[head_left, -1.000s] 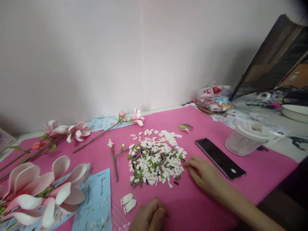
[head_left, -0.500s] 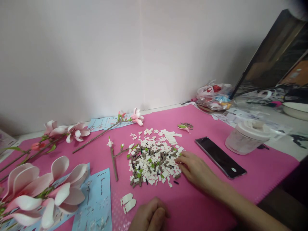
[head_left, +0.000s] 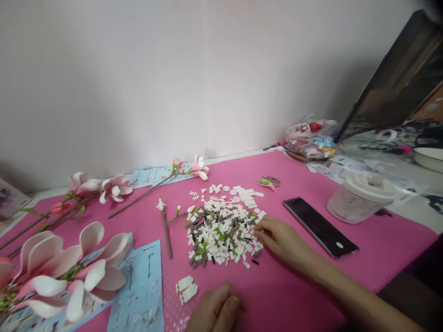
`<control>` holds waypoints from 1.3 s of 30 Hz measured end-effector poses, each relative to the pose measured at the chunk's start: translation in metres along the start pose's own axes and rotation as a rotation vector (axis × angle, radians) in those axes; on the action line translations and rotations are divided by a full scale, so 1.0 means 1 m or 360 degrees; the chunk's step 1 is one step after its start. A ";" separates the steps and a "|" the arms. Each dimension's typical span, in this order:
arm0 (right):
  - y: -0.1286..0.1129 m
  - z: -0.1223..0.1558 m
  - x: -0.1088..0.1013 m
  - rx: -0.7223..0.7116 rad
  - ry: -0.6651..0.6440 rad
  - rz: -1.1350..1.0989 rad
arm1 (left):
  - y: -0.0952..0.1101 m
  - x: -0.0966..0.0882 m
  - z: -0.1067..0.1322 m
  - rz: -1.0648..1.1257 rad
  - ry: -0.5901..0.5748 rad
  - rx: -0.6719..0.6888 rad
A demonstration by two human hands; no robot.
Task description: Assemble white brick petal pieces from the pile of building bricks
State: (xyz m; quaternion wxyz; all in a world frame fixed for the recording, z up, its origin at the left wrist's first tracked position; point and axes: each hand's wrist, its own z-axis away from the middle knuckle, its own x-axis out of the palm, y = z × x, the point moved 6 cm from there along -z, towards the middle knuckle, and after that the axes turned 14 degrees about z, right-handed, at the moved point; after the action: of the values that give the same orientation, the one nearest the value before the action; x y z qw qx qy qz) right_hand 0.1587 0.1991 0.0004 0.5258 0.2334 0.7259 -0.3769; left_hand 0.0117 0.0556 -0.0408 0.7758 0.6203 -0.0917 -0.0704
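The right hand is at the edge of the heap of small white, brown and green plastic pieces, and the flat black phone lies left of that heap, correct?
Not quite: the head view shows the flat black phone lying right of the heap, not left. The right hand is indeed at the heap's edge.

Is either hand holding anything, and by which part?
Cannot tell: right hand at pile of small white, brown, green plastic pieces, grip unclear; left hand curled, palm hidden.
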 end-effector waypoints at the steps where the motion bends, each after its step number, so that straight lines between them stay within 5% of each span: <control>1: -0.003 0.001 -0.002 0.0005 -0.0020 -0.0051 | 0.000 0.001 0.000 0.0059 -0.0012 0.0006; 8: -0.057 0.027 -0.008 -0.0165 -0.0171 -0.0592 | -0.006 0.004 0.000 0.0749 0.0075 -0.0007; 13: -0.081 0.043 0.005 -0.0280 -0.0124 -0.0662 | -0.010 0.002 0.001 0.0789 0.0147 0.0042; 23: -0.063 0.047 0.015 -0.0079 -0.0103 -0.0783 | -0.012 -0.003 -0.003 0.0758 0.0219 -0.0003; 32: -0.053 0.045 0.019 -0.0283 -0.0026 -0.0175 | -0.008 -0.004 -0.003 0.0597 0.0233 -0.0102; 39: -0.043 0.049 0.027 -0.0217 -0.0046 -0.0011 | -0.010 -0.002 -0.002 0.0586 0.0232 -0.0174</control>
State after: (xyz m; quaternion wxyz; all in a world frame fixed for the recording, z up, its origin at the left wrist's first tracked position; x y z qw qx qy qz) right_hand 0.1467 0.1330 -0.0204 0.5495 0.1891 0.7431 -0.3318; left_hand 0.0103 0.0560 -0.0507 0.8126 0.5535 -0.1432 0.1129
